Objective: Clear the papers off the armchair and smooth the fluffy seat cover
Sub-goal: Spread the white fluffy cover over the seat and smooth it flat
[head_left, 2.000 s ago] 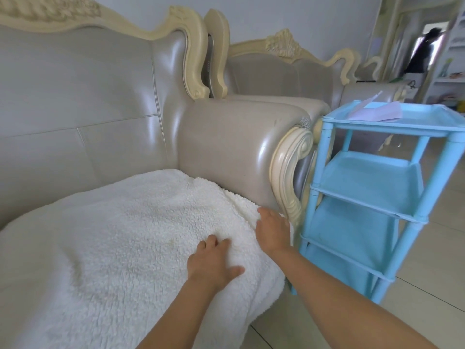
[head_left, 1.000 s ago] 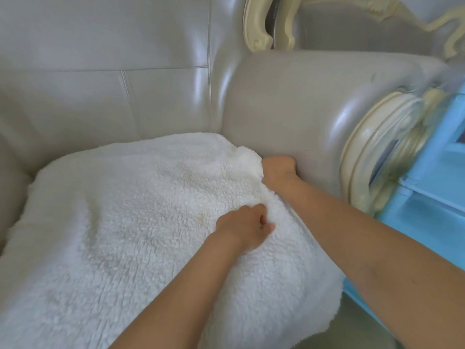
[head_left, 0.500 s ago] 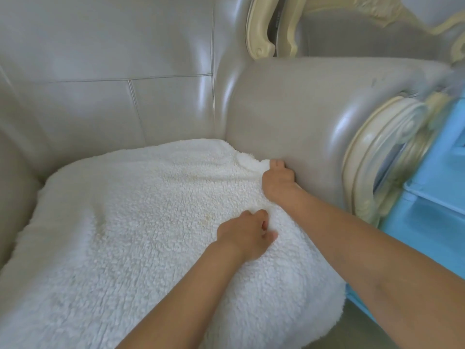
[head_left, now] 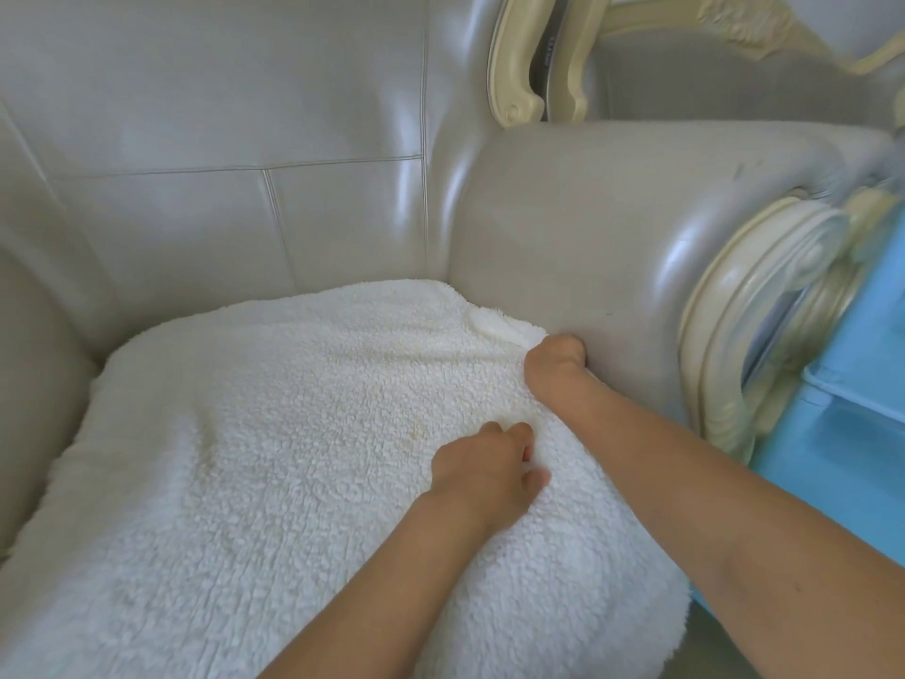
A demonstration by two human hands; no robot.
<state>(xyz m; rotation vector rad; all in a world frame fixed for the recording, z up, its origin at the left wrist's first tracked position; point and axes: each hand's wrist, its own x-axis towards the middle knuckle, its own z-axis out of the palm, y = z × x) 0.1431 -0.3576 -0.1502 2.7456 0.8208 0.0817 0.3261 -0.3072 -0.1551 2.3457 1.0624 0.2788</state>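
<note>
Grey-beige leather armchair (head_left: 245, 115), panelled back with stitched seams, a soft sheen from diffuse light on the hide. Rolled armrest (head_left: 587, 227) on the right ends in a cream carved scroll (head_left: 725, 335). Behind it stands a second chair (head_left: 710, 80) in the same leather, with a cream ornate crest rail (head_left: 734, 22); the two chairs' cream side posts are just beside each other. Light blue plastic shelf unit (head_left: 857, 433) close against the scroll, blurred. Pale wall (head_left: 857, 12) top right. Sliver of dull grey floor (head_left: 700, 644) bottom right.
</note>
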